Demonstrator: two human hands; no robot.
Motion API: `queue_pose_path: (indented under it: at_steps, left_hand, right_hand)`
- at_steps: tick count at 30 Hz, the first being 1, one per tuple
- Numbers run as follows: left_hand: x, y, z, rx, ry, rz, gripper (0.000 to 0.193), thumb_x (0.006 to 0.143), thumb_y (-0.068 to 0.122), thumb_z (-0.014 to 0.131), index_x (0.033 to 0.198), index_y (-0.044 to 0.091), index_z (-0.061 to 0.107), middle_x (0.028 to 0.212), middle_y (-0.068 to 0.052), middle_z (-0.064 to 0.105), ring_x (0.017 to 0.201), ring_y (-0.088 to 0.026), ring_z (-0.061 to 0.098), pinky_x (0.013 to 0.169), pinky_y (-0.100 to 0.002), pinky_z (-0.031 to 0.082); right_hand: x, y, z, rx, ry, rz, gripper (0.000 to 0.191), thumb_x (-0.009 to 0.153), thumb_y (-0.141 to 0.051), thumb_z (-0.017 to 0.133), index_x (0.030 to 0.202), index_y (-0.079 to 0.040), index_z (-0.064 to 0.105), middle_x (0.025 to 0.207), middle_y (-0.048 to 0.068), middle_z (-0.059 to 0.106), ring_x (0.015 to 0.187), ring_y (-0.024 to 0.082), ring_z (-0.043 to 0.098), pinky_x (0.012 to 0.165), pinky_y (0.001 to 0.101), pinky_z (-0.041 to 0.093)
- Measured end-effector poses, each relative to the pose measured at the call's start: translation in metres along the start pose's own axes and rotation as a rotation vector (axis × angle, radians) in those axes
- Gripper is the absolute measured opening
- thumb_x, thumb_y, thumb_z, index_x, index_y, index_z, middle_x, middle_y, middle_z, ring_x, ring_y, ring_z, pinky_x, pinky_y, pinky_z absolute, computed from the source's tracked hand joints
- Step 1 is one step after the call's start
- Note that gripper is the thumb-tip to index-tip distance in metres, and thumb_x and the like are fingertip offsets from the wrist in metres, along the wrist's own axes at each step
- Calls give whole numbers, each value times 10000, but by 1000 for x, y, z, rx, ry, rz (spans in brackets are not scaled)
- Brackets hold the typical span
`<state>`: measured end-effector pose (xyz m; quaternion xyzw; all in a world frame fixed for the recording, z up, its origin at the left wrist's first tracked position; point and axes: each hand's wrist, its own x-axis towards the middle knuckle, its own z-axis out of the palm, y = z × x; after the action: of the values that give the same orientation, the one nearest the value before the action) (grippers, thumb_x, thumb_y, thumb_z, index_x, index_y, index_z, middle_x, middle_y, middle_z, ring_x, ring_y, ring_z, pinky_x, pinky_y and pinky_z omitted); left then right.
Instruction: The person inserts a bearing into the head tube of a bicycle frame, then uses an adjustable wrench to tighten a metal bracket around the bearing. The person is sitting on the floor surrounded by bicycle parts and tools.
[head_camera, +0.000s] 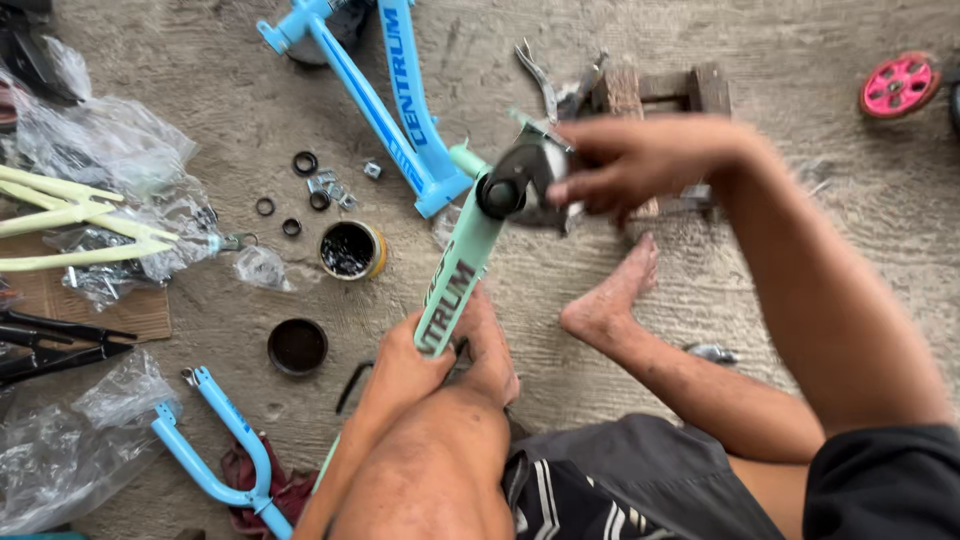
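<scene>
A mint-green bicycle frame tube (455, 280) stands slanted between my knees, its round black end (500, 195) pointing up. My left hand (405, 365) grips the tube low down, beside my left foot. My right hand (625, 160) is closed around a dark metal part (535, 170) pressed at the tube's top end; motion blur hides exactly what that part is.
A blue bike frame (400, 110) lies at the back. Black rings and nuts (320, 190), an open grease tin (352, 250) and its lid (297, 346) sit on the concrete. A blue fork (225, 445), plastic bags (60, 450), pale yellow forks (70, 215), pliers (545, 80), a pink wheel (897, 85).
</scene>
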<state>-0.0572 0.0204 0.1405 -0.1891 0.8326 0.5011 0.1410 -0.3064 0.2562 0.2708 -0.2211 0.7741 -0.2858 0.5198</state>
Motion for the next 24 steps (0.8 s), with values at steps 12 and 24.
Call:
queue_pose_path:
  at_steps: [12, 24]
  left_hand:
    - [-1, -15, -2, -20, 23, 57, 450, 748, 189, 812, 1156, 31, 706, 906, -204, 766, 860, -305, 765, 761, -397, 592]
    - [31, -40, -30, 11, 157, 106, 486, 783, 274, 818, 1181, 33, 680, 996, -146, 779, 910, -228, 756, 816, -384, 572]
  right_hand:
    - [-27, 97, 65, 620, 139, -210, 477, 1023, -264, 572, 1467, -122, 471, 690, -17, 506, 552, 77, 449, 505, 277, 472]
    - [-70, 93, 108, 822, 499, -197, 439, 1070, -228, 461, 1496, -133, 517, 635, -7, 477, 512, 87, 462, 467, 257, 446]
